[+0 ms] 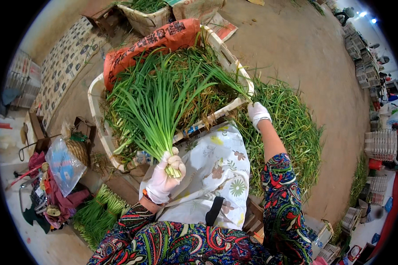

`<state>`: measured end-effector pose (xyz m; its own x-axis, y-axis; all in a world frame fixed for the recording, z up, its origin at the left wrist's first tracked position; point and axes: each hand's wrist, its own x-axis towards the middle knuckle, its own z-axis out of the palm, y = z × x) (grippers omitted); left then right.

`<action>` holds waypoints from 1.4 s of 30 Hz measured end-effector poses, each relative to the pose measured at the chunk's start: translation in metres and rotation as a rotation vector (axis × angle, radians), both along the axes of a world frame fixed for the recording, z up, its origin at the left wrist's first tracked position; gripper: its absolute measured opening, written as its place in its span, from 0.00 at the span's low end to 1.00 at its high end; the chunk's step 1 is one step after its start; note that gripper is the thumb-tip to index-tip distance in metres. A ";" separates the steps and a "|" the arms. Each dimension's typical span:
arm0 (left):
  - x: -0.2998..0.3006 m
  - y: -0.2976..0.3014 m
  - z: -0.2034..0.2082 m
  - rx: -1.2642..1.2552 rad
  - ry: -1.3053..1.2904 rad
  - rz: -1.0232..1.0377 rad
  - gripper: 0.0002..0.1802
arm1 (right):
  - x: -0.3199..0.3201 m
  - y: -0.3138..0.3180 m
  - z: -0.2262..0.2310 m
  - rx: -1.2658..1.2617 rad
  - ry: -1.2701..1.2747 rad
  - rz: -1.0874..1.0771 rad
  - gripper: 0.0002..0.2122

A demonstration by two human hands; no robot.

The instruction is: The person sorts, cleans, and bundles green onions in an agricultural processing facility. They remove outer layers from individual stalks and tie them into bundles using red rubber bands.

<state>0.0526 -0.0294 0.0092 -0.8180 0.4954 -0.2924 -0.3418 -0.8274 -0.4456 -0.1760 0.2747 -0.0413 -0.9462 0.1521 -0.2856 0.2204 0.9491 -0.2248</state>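
My gloved left hand (158,182) is closed round the pale stem ends of a thick bunch of garlic chives (159,117), whose long green leaves fan out away from me. Over at the right, my gloved right hand (258,115) pinches the end of a thin clump of chives (227,80) at the near right corner of a white plastic crate (243,77). Loose chives and brownish, withered leaves (208,99) fill that crate. An orange-red sack (152,46) is draped over its far side.
A heap of loose green leaves (292,137) spreads over the floor right of the crate. Bundles of chives (101,212) lie at lower left, near a clear plastic bag (65,163) and cloths. A flowered apron (221,159) covers my lap. Another crate (148,20) stands beyond.
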 end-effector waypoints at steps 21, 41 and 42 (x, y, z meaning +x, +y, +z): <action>0.019 -0.010 -0.014 -0.131 -0.034 -0.049 0.11 | 0.108 -0.072 0.052 -0.395 0.152 0.039 0.21; 0.011 -0.003 0.016 -0.537 -0.129 -0.067 0.09 | 0.122 0.003 0.056 -0.211 -0.030 0.043 0.22; 0.007 0.001 0.022 -0.532 -0.089 -0.049 0.10 | 0.118 -0.015 0.043 -0.507 -0.221 -0.121 0.26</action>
<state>0.0594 -0.0288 0.0313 -0.7579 0.2970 -0.5808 -0.3659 -0.9306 0.0017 -0.0582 0.2595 0.0017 -0.8398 0.0480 -0.5408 0.4147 0.6996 -0.5819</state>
